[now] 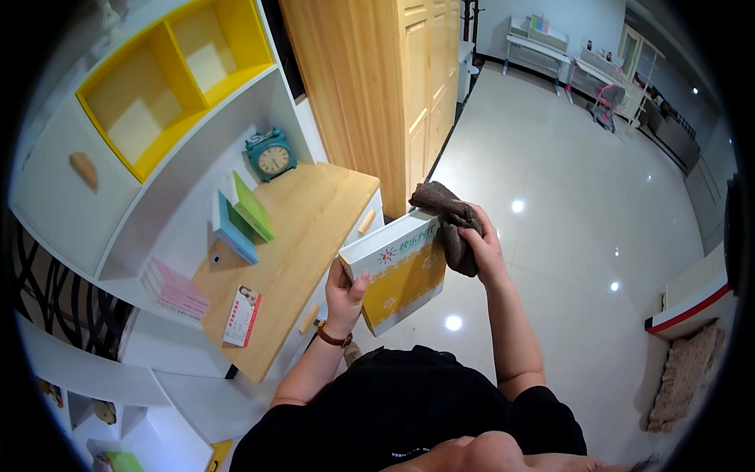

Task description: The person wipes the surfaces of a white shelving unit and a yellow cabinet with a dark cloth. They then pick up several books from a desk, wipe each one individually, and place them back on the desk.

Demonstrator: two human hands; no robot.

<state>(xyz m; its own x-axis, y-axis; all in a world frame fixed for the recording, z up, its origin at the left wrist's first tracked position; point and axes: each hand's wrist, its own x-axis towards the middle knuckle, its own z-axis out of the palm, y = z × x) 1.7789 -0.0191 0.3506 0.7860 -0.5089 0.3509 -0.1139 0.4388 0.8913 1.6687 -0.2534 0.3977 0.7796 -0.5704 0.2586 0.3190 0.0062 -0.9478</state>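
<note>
A thick white box or book (401,277) with a yellow patterned front is held up in the middle of the view, tilted. My left hand (347,295) grips its left edge, the thumb on the front face. In my right hand (485,245) is a bunched dark brown cloth (457,227), which lies against the far right corner of the white and yellow box. On the wooden desktop (295,230) to the left stand a blue book (235,230) and a green book (250,206). A printed card (242,315) lies nearer to me.
A teal clock (271,154) stands at the desk's back corner. Pink books (176,292) are at its left edge, below yellow cubbies (177,88). A wooden wardrobe (354,88) rises beyond the desk. A patterned cushion (684,377) is at the far right.
</note>
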